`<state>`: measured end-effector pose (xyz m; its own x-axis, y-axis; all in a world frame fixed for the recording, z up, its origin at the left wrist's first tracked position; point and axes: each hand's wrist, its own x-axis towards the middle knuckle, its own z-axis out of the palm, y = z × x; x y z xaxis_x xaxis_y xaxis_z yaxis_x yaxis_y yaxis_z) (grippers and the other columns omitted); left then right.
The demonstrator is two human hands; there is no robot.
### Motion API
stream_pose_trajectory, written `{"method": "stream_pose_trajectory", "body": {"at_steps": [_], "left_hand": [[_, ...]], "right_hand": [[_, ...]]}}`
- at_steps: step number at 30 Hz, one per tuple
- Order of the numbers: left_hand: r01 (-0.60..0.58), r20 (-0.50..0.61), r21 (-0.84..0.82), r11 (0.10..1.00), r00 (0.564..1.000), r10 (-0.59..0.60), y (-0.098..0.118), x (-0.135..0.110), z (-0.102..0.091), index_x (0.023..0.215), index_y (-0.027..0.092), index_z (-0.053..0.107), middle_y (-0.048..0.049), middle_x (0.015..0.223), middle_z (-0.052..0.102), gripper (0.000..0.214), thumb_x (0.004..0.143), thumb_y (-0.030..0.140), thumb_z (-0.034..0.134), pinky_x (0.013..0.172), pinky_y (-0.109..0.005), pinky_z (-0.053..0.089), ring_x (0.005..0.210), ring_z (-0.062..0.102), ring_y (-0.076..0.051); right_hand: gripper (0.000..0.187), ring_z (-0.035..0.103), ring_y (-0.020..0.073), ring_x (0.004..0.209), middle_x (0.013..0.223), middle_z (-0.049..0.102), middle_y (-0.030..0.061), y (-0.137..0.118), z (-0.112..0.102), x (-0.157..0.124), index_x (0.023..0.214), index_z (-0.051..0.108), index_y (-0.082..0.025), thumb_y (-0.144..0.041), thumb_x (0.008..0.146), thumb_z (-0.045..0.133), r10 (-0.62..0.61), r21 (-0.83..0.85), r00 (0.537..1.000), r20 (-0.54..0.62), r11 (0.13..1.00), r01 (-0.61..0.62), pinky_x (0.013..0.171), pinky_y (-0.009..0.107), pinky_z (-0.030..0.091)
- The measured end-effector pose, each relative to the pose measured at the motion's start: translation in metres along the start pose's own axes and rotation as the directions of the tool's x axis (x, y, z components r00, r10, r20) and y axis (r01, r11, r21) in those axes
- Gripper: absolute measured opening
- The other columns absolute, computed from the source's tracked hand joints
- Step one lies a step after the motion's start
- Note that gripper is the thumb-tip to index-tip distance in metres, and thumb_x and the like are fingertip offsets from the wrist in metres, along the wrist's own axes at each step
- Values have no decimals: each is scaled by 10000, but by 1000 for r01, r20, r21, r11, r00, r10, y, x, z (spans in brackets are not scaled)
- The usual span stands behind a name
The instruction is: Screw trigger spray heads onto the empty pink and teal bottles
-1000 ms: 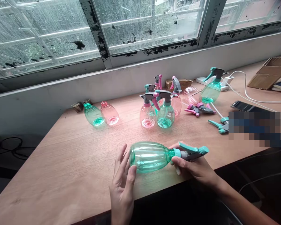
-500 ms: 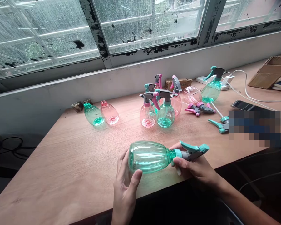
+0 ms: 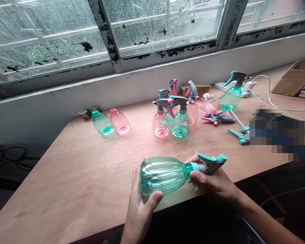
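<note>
A clear green spray bottle lies on its side in the air above the table's front edge, base to the left. My left hand is wrapped around the base end, its thumb against the near side. At the neck, my right hand pinches the turquoise collar of the grey-and-turquoise spray head between thumb and fingers. The spray head sits on the bottle's mouth; whether it is fully screwed down I cannot tell. Some fingers of both hands are hidden behind the bottle.
Capless green and pink bottles stand at back left. Several bottles with spray heads cluster mid-table, including a green one. Loose pink spray heads, a turquoise one, a power strip and cardboard lie rightward.
The base end of the bottle has dropped slightly, and my left hand has shifted a little right and down with its grip around it. My right hand stays at the collar.
</note>
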<state>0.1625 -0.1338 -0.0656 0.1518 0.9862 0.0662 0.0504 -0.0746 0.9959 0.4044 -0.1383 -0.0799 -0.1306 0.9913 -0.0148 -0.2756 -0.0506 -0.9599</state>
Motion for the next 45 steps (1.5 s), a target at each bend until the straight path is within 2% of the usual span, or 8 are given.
{"method": "stream_pose_trajectory", "body": {"at_steps": [6, 14, 19, 24, 31, 35, 38, 45], "left_hand": [[-30, -24, -98, 995, 999, 28, 16, -9, 10, 1505, 388, 364, -63, 1636, 329, 888, 752, 287, 823, 1100, -442, 484, 1448, 401, -358], [-65, 49, -121, 990, 996, 72, 2, -4, 0, 1548, 386, 281, -79, 1647, 309, 1010, 711, 487, 837, 1147, -444, 429, 1468, 367, -363], [-45, 66, -22, 999, 997, 46, 0, -2, 2, 1534, 407, 316, -51, 1648, 315, 983, 723, 261, 854, 1177, -438, 383, 1491, 327, -336], [1, 20, 15, 1000, 1000, -1, -4, -2, 6, 1556, 460, 188, -47, 1646, 317, 1045, 753, 272, 829, 1190, -514, 334, 1476, 361, -334], [-4, 57, -47, 999, 998, 7, 1, -3, 0, 1587, 286, 215, -129, 1636, 316, 1040, 752, 568, 767, 1193, -498, 334, 1487, 311, -393], [18, 140, -26, 1000, 990, -15, 4, -2, 0, 1570, 362, 226, -90, 1624, 352, 1034, 737, 373, 839, 1145, -454, 423, 1445, 403, -368], [-12, 76, 4, 1000, 997, 12, 2, -4, 6, 1552, 447, 215, -56, 1652, 296, 1010, 763, 268, 818, 1147, -485, 410, 1436, 426, -345], [-30, 87, -13, 999, 996, 31, -2, -5, 4, 1579, 412, 127, -62, 1673, 244, 1098, 741, 383, 835, 1195, -477, 340, 1490, 326, -351]], "right_hand": [[272, 575, 134, 556, 689, 666, 1, -1, 0, 0, 1000, 678, -185, -393, 852, 772, 2, -18, 1000, -17, 1000, -2, 553, 269, 473], [316, 581, 140, 536, 679, 670, 5, -5, 3, 0, 972, 672, -184, -433, 817, 791, 14, -59, 1000, -11, 998, -15, 528, 270, 482], [287, 581, 134, 526, 657, 676, -2, -4, 0, 0, 988, 666, -196, -410, 837, 782, 2, -23, 1000, -7, 1000, -3, 520, 257, 479], [281, 582, 134, 488, 663, 694, -3, -1, -1, 1, 999, 655, -214, -419, 846, 771, -3, 25, 1000, -13, 1000, 4, 494, 262, 477], [293, 589, 124, 500, 663, 694, 5, -2, 0, -1, 973, 665, -183, -386, 816, 807, 23, -6, 999, 25, 1000, -23, 482, 241, 457], [260, 582, 109, 469, 642, 693, -13, 2, -3, -2, 975, 658, -198, -363, 831, 799, 8, 46, 1000, 11, 999, -8, 461, 223, 445], [227, 579, 106, 449, 643, 700, -9, 3, -4, -1, 960, 659, -196, -354, 851, 781, 6, 60, 1000, 4, 998, -6, 447, 221, 446], [228, 597, 105, 458, 648, 716, 1, 3, -3, 0, 892, 671, -185, -358, 828, 805, 43, 67, 999, 10, 997, -44, 450, 209, 467]]}}
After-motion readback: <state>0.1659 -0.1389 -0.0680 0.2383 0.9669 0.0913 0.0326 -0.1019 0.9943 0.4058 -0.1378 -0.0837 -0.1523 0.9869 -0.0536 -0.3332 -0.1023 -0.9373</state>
